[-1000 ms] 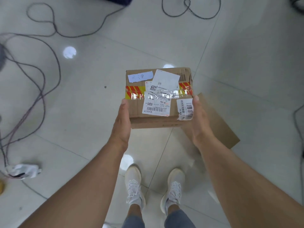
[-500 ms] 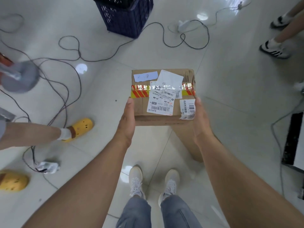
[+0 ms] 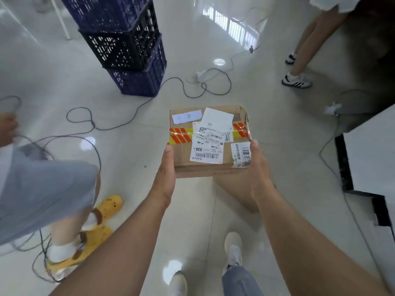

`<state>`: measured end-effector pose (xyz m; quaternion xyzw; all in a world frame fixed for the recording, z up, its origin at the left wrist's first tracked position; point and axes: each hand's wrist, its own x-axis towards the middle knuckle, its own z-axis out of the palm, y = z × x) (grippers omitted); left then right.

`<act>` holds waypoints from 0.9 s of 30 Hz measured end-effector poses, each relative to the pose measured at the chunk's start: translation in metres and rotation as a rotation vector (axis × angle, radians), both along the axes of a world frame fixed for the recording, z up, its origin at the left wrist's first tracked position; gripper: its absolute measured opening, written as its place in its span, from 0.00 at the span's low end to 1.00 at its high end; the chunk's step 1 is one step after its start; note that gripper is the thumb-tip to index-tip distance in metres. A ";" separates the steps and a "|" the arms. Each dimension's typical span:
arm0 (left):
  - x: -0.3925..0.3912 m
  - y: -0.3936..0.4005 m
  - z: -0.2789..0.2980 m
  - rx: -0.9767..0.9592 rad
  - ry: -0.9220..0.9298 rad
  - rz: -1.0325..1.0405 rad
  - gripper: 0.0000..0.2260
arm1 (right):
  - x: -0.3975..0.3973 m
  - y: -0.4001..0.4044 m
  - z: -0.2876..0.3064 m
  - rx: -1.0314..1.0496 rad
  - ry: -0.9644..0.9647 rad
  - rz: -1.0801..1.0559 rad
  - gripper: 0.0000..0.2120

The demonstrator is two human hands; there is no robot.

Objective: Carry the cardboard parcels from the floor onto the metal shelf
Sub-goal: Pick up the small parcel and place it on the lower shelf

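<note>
A: Where is the parcel (image 3: 208, 142)?
B: In the air over the floor (image 3: 277, 129), level, label side up, between both hands

A: How do the hands grip it?
B: Left hand (image 3: 165, 178) presses its left side, right hand (image 3: 257, 174) its right, fingers curled under and hidden. Crates (image 3: 128, 45) stand well ahead

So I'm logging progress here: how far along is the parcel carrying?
Done: the brown cardboard parcel with red-and-yellow tape is off the floor. In hand: the left hand and right hand grip its sides while walking. Left: shelving it; no metal shelf is in view, and a second cardboard piece lies below.
</note>
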<state>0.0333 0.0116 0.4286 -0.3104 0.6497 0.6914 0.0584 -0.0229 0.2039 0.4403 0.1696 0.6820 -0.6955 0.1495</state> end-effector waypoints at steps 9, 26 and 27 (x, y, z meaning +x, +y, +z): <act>0.033 0.016 0.052 -0.024 0.121 -0.323 0.41 | 0.089 0.022 0.041 0.012 0.116 -0.349 0.21; 0.112 0.165 0.091 -0.054 0.164 -0.881 0.39 | 0.281 0.152 0.094 0.046 0.194 -0.808 0.20; 0.120 0.180 0.094 -0.035 0.171 -0.916 0.35 | 0.295 0.160 0.097 0.050 0.202 -0.852 0.20</act>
